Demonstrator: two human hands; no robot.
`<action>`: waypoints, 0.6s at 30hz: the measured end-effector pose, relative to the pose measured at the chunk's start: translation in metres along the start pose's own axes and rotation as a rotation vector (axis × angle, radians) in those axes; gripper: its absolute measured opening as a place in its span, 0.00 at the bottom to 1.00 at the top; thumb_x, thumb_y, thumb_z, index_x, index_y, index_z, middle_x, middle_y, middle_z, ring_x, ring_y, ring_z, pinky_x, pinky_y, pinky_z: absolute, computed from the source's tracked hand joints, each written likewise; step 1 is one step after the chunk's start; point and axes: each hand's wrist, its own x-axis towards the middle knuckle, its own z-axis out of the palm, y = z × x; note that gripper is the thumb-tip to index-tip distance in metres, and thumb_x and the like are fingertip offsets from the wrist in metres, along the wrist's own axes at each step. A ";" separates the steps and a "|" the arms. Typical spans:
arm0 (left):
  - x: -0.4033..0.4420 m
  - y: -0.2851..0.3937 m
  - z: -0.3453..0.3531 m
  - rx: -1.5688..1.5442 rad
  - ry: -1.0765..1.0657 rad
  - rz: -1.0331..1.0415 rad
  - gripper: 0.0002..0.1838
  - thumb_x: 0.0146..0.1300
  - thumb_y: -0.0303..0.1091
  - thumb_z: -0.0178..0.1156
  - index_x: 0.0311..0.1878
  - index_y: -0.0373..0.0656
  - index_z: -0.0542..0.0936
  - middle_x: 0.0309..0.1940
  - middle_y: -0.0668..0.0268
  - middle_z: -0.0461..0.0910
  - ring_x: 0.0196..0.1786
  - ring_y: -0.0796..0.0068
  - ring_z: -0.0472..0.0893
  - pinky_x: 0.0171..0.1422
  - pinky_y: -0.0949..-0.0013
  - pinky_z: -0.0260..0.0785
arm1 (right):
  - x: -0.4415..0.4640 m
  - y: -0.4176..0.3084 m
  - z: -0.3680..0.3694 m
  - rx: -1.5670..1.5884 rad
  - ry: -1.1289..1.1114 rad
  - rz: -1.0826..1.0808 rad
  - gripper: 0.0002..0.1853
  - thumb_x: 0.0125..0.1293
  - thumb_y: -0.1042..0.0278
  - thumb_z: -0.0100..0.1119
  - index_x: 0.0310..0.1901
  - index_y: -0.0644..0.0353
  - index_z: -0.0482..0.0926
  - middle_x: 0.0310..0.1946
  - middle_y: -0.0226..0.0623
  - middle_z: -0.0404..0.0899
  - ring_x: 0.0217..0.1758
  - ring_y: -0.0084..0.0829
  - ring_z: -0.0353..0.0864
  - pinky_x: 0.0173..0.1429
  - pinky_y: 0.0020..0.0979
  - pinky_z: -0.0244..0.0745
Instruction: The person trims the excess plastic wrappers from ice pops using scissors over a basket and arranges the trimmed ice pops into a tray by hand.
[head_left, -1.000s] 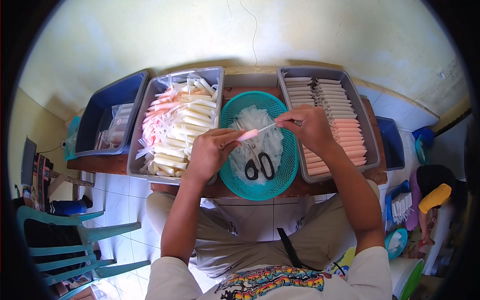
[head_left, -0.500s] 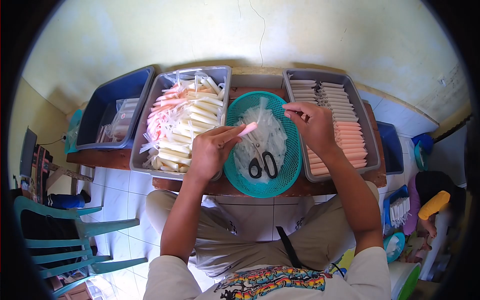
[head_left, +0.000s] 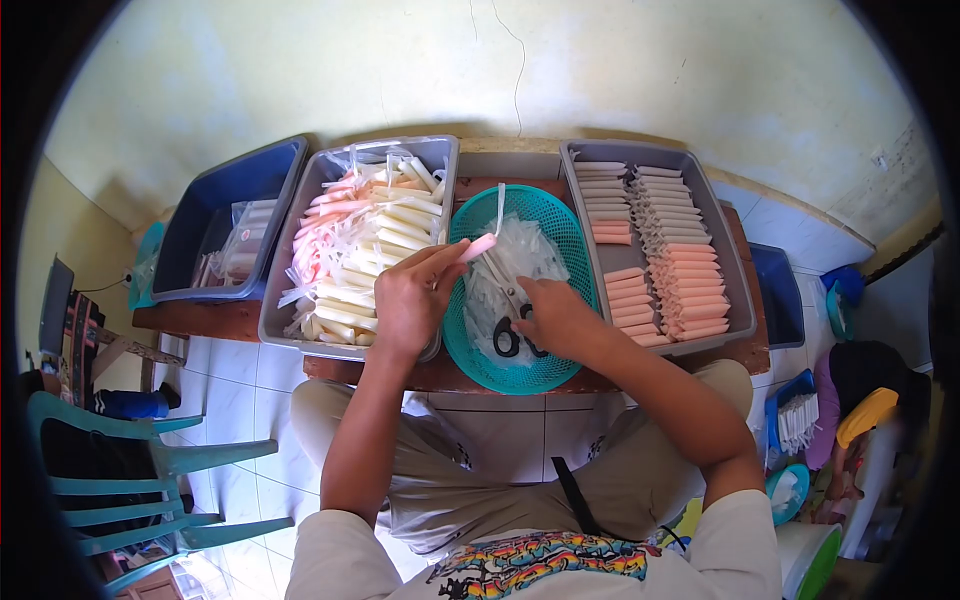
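My left hand (head_left: 412, 300) pinches a pink-filled plastic tube (head_left: 478, 248), its clear loose end (head_left: 501, 205) standing up over the teal mesh basket (head_left: 463, 358). My right hand (head_left: 556, 316) is down in the basket, its fingers closed at the black-handled scissors (head_left: 507, 343). It covers part of one handle loop. The metal blades point up and left, over a heap of clear plastic scraps (head_left: 530, 245). Left of the basket, a grey tub (head_left: 452, 170) holds a jumble of pink and cream tubes (head_left: 400, 225).
On the right, another grey tub (head_left: 738, 262) holds rows of white and pink tubes (head_left: 692, 283). A dark blue tub (head_left: 182, 240) with packed bags stands far left. A green plastic chair (head_left: 165, 460) is at lower left. Another person (head_left: 850, 385) works at far right.
My right hand has come down from above the right-hand tub to the scissors in the basket. My left hand has shifted slightly left and up, and the tube's clear end now stands upright.
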 end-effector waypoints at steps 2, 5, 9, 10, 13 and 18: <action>-0.001 -0.001 0.001 0.021 0.003 0.001 0.16 0.64 0.30 0.79 0.56 0.47 0.93 0.47 0.61 0.94 0.40 0.62 0.93 0.45 0.64 0.85 | 0.001 -0.001 0.014 -0.021 -0.066 0.034 0.42 0.66 0.62 0.77 0.73 0.78 0.69 0.53 0.67 0.83 0.59 0.64 0.86 0.64 0.51 0.84; -0.002 -0.003 0.000 0.029 0.014 0.022 0.16 0.64 0.30 0.79 0.55 0.47 0.93 0.47 0.61 0.94 0.40 0.62 0.93 0.45 0.64 0.86 | 0.002 -0.007 0.029 -0.019 -0.124 0.139 0.48 0.64 0.61 0.79 0.78 0.76 0.63 0.56 0.68 0.81 0.62 0.67 0.83 0.67 0.54 0.80; -0.005 -0.005 0.000 0.037 0.008 0.016 0.13 0.67 0.33 0.76 0.54 0.49 0.93 0.47 0.68 0.94 0.42 0.61 0.92 0.43 0.61 0.84 | 0.004 -0.023 0.028 -0.038 -0.152 0.233 0.53 0.63 0.63 0.79 0.81 0.76 0.55 0.58 0.70 0.78 0.61 0.68 0.83 0.67 0.55 0.81; -0.005 -0.005 0.000 0.040 -0.006 0.002 0.13 0.67 0.33 0.76 0.54 0.50 0.93 0.47 0.68 0.94 0.42 0.61 0.92 0.43 0.62 0.84 | 0.005 -0.024 0.027 -0.046 -0.166 0.251 0.53 0.62 0.65 0.79 0.81 0.76 0.54 0.58 0.70 0.78 0.61 0.68 0.83 0.67 0.55 0.81; -0.006 -0.006 0.000 0.049 0.001 0.012 0.13 0.67 0.33 0.75 0.54 0.50 0.93 0.47 0.69 0.94 0.41 0.62 0.92 0.43 0.62 0.84 | 0.009 -0.018 0.033 -0.059 -0.135 0.253 0.53 0.60 0.67 0.78 0.80 0.76 0.56 0.57 0.68 0.78 0.61 0.68 0.83 0.67 0.54 0.81; -0.006 -0.007 -0.003 0.074 0.009 0.011 0.12 0.67 0.34 0.76 0.54 0.50 0.93 0.47 0.69 0.94 0.41 0.62 0.92 0.43 0.62 0.84 | 0.007 -0.008 0.027 -0.003 -0.089 0.228 0.50 0.58 0.69 0.77 0.78 0.76 0.61 0.58 0.67 0.77 0.60 0.67 0.83 0.66 0.53 0.82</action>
